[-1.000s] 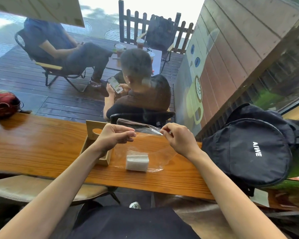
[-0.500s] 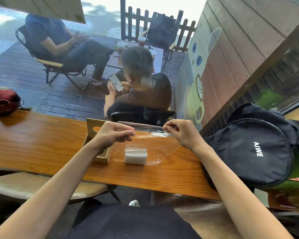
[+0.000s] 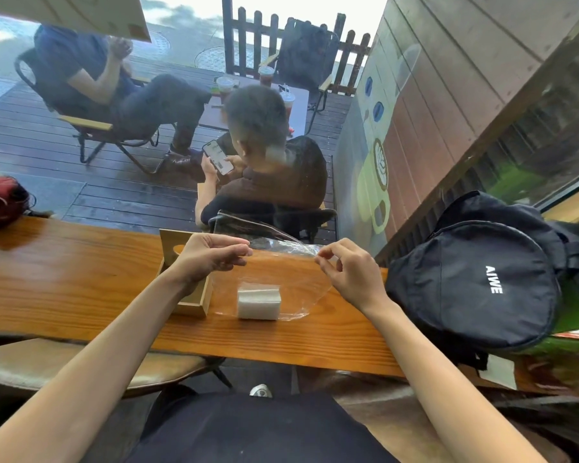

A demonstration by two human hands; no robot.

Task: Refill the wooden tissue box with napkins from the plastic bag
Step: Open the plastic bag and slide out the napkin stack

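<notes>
Two hands on one thin film, nothing else steadying it. Left hand (image 3: 214,255) pinched on the near-left corner of the plastic bag (image 3: 274,262) mouth; right hand (image 3: 345,272) pinched on the right end of the same rim, other fingers fanned loose. Bag stretched upright between both grips, its bottom sagging onto the bench (image 3: 81,279). Napkins (image 3: 258,301) lying as one white stack at the bottom of the bag, near the front edge of the bench. Wooden tissue box (image 3: 188,295) just beside the bag on the left, partly behind the left wrist, open at the top, apparently empty as far as visible.

Likely trouble: slippery film sliding out of either pinch, mouth collapsing shut. Uneven pull tearing the rim instead of parting it. Lifting by the mouth tipping the stack sideways, possibly off the bench front. Reaching in one-handed dragging the whole bag along, nudging the light box. Loose sheets fanning apart on the way out, then jamming at the box opening.
</notes>
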